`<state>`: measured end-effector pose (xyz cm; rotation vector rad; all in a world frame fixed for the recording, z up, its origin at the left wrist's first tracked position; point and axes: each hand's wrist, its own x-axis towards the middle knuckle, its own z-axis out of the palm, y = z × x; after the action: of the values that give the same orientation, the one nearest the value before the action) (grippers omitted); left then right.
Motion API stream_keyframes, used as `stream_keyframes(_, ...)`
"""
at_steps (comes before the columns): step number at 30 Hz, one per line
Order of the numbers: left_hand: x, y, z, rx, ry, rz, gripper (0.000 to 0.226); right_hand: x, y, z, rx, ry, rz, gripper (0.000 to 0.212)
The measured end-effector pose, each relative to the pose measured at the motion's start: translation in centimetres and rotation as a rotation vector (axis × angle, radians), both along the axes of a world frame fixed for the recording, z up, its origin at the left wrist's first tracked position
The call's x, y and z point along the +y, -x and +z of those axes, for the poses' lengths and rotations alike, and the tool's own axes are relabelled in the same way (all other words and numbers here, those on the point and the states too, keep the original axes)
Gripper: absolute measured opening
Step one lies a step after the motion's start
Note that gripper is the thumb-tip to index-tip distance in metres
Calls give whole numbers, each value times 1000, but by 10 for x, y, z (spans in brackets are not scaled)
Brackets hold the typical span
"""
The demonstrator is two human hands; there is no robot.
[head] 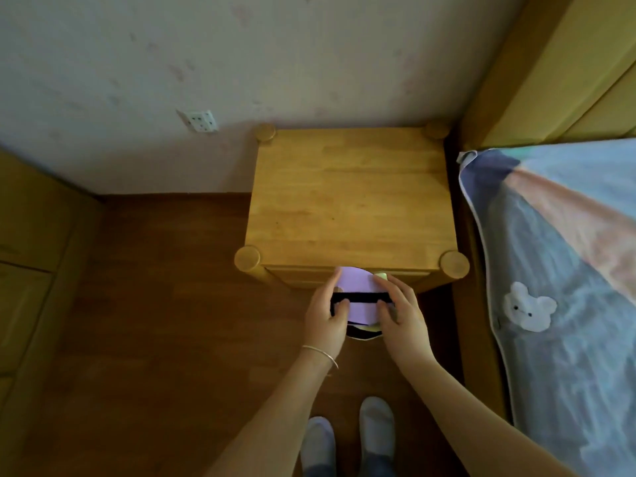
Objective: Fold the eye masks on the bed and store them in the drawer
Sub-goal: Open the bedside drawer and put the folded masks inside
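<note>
A stack of folded eye masks (358,287) is held in front of the wooden nightstand (351,201). The top mask is lilac with a black strap across it; edges of a yellowish one and a dark one show beneath. My left hand (325,316) grips the stack's left side, a thin bracelet on its wrist. My right hand (402,318) grips the right side. The stack hangs just before the nightstand's drawer front (303,275), which looks closed. The bed (564,270) lies to the right.
The bed carries a blue and pink quilt with a white bunny patch (528,309). A wall socket (201,121) sits on the wall at left. Wooden furniture (31,256) lines the left edge. My two feet in pale slippers (347,438) stand on the brown wood floor.
</note>
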<state>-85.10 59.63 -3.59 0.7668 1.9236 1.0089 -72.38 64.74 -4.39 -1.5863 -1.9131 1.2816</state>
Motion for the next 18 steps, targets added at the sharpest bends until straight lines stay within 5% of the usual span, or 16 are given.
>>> stream_keyframes(11,119,42,-42,143,-226,-44,53,95,46,-39,126,-207,-72,42)
stream_keyframes(18,147,41,-86,277,-118,-196,57,128,54,-80,-113,-247,49,46)
